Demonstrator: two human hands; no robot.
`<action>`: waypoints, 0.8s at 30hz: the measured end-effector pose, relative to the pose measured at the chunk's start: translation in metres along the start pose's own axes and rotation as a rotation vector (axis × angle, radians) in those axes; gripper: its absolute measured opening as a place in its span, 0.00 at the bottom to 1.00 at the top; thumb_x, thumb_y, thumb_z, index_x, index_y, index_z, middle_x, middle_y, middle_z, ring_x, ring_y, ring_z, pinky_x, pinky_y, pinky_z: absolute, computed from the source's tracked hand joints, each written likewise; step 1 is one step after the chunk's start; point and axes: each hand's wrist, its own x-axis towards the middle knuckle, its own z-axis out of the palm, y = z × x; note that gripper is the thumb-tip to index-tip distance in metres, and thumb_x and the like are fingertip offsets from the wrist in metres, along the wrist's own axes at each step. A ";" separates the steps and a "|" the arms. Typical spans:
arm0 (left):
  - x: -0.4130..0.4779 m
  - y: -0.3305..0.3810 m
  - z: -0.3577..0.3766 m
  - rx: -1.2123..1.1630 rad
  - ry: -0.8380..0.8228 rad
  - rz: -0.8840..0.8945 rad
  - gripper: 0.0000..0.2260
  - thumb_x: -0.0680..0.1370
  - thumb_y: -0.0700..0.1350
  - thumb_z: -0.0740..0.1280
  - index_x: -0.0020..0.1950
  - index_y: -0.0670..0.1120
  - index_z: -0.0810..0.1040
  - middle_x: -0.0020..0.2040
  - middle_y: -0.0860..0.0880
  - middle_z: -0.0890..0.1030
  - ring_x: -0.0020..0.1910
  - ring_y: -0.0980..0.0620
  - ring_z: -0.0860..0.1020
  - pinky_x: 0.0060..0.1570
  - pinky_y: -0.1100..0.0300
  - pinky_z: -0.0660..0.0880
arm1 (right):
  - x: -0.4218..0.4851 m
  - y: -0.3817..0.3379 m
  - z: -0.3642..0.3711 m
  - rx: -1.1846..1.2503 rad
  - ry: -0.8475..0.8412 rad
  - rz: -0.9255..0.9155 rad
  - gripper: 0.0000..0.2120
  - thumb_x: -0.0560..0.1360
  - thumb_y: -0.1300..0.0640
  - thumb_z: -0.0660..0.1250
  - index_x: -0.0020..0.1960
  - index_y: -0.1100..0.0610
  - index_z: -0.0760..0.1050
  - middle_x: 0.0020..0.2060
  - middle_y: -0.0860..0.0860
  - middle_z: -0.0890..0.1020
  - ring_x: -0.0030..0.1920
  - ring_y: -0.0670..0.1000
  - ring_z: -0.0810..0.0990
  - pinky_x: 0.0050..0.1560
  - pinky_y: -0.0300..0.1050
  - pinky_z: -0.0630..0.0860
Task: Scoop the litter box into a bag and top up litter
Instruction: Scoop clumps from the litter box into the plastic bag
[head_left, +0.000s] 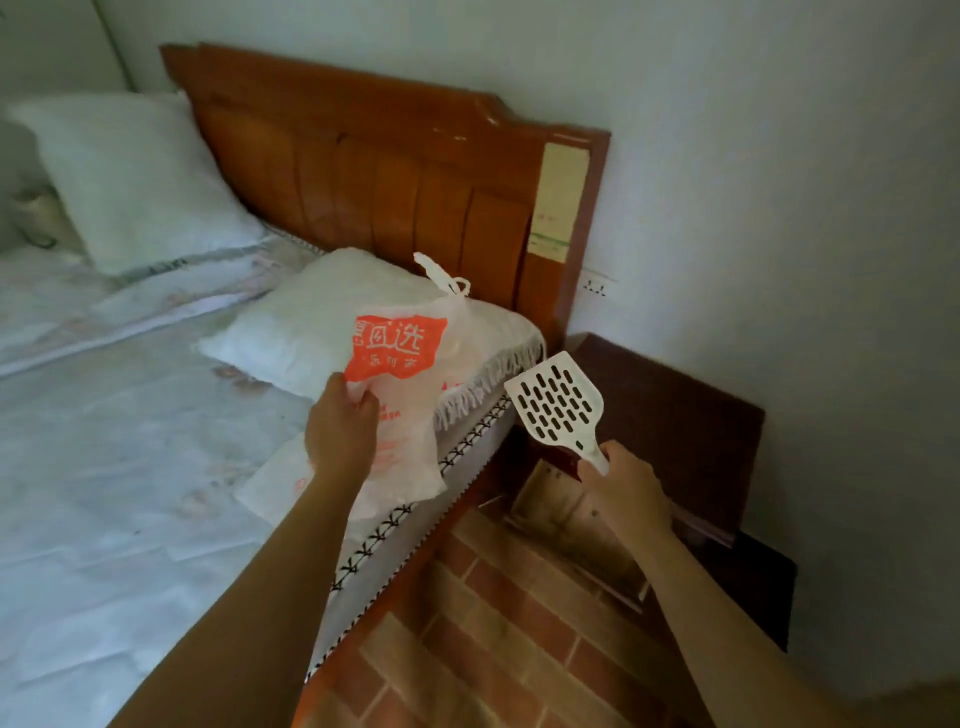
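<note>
My left hand (340, 428) grips a white plastic bag (410, 410) with an orange printed patch, lifted above the bed's right edge. Its tied handles stick up near the headboard. My right hand (621, 488) holds the handle of a white slotted litter scoop (555, 405), whose blade points up and left over the gap beside the bed. Another flat white bag (275, 486) lies on the sheet under my left forearm. No litter box is in view.
A bed (130, 467) with pale sheets fills the left, with two white pillows (311, 322) against a wooden headboard (395, 171). A dark wooden nightstand (675, 415) with an open drawer stands at the right by the wall. Brick-pattern floor (493, 634) lies between.
</note>
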 end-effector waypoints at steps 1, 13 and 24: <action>0.001 -0.012 -0.015 0.006 0.033 -0.017 0.09 0.78 0.43 0.59 0.55 0.41 0.72 0.48 0.42 0.79 0.41 0.44 0.76 0.40 0.53 0.70 | -0.003 -0.012 0.010 0.001 -0.018 -0.033 0.08 0.78 0.53 0.61 0.51 0.57 0.74 0.38 0.48 0.77 0.40 0.48 0.77 0.40 0.44 0.73; -0.060 -0.188 -0.245 0.123 0.408 -0.320 0.09 0.77 0.42 0.60 0.53 0.38 0.73 0.48 0.38 0.80 0.48 0.36 0.77 0.42 0.52 0.70 | -0.116 -0.173 0.149 -0.064 -0.323 -0.457 0.13 0.77 0.53 0.59 0.55 0.61 0.73 0.42 0.55 0.78 0.41 0.55 0.76 0.39 0.45 0.70; -0.220 -0.299 -0.422 0.252 0.805 -0.691 0.08 0.77 0.41 0.61 0.52 0.38 0.73 0.49 0.36 0.80 0.49 0.36 0.77 0.41 0.55 0.67 | -0.286 -0.278 0.271 -0.141 -0.644 -0.879 0.10 0.77 0.54 0.60 0.52 0.59 0.73 0.35 0.51 0.75 0.35 0.53 0.75 0.28 0.41 0.64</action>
